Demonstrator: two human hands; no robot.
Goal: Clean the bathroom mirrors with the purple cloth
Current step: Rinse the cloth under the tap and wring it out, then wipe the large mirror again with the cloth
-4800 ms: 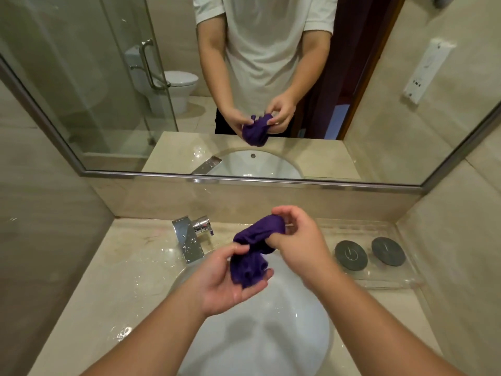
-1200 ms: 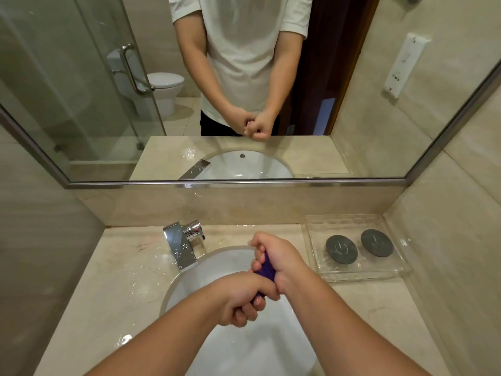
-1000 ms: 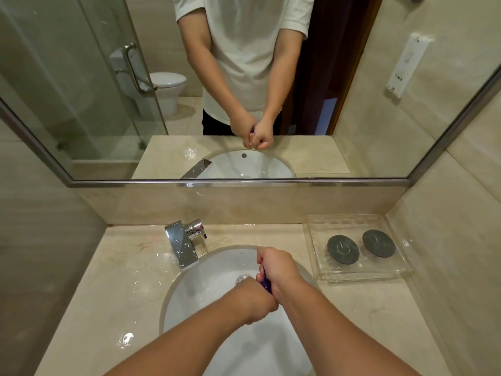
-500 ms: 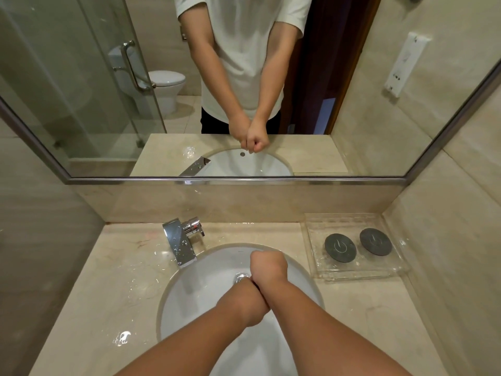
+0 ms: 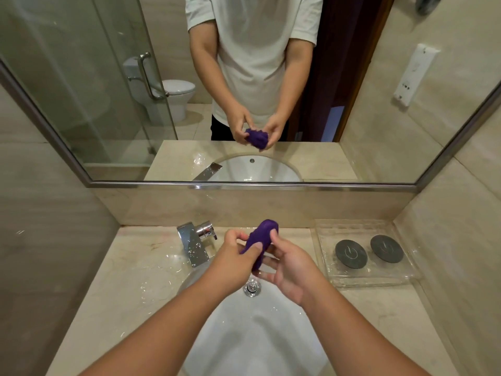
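The purple cloth (image 5: 261,239), wadded into a tight roll, is held over the basin's (image 5: 257,346) far edge. The left hand (image 5: 233,260) pinches its lower end and the right hand (image 5: 291,267) curls round it, thumb on top. From the cloth, the faucet (image 5: 193,244) is at nine o'clock, the clear tray (image 5: 363,279) at three and the mirror (image 5: 379,109) at twelve.

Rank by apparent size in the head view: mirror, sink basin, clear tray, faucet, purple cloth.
1. mirror
2. sink basin, nearest the camera, which inflates it
3. clear tray
4. faucet and purple cloth: about equal. The cloth is bunched and partly covered, so they are unranked.
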